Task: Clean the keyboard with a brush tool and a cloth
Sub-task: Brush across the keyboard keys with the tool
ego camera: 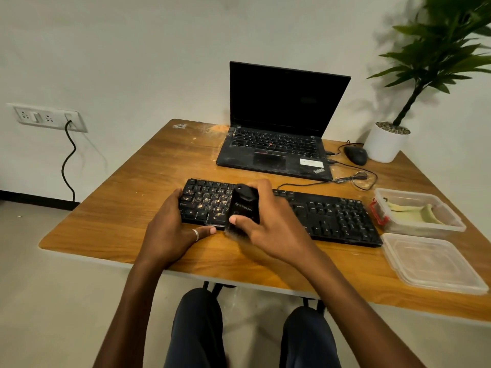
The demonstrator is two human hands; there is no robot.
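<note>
A black keyboard [332,216] lies across the wooden table [127,197]; its left keys carry yellowish crumbs. My left hand [172,227] grips the keyboard's left end, thumb along the front edge. My right hand [265,221] is closed on a black brush tool [245,208], whose bristles reach the keyboard's front edge near the left-middle keys. A yellowish cloth [414,212] lies inside an open clear plastic container [425,229] at the right.
An open black laptop [279,123] stands behind the keyboard, with a black mouse [356,154] and cables to its right. A potted plant [385,142] occupies the back right corner. A clear lid [430,264] lies at the front right. My knees show below the table edge.
</note>
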